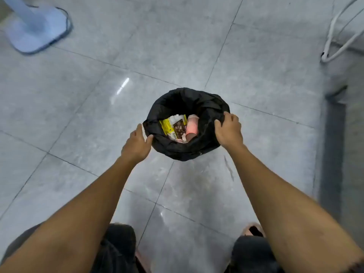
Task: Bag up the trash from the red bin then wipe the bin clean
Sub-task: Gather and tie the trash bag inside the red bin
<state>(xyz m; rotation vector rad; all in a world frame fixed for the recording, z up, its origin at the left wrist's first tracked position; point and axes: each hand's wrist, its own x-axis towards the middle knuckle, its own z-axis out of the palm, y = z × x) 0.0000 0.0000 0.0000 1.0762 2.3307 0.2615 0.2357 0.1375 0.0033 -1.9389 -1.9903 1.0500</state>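
Observation:
A bin lined with a black bag (183, 103) stands on the tiled floor in the middle of the head view. The bag is folded over the rim and hides the bin's red body. Inside lie a yellow snack wrapper (173, 126) and a pink cup (192, 126). My left hand (137, 143) is at the bag's left edge, fingers straight, thumb touching the plastic. My right hand (229, 131) rests on the right rim with its fingers curled over the bag's edge.
A pale blue fan base (37, 32) with a dark cord stands at the far left. White cables (334, 40) hang at the upper right beside a grey wall and a dark strip (332, 154). My knees and feet show at the bottom.

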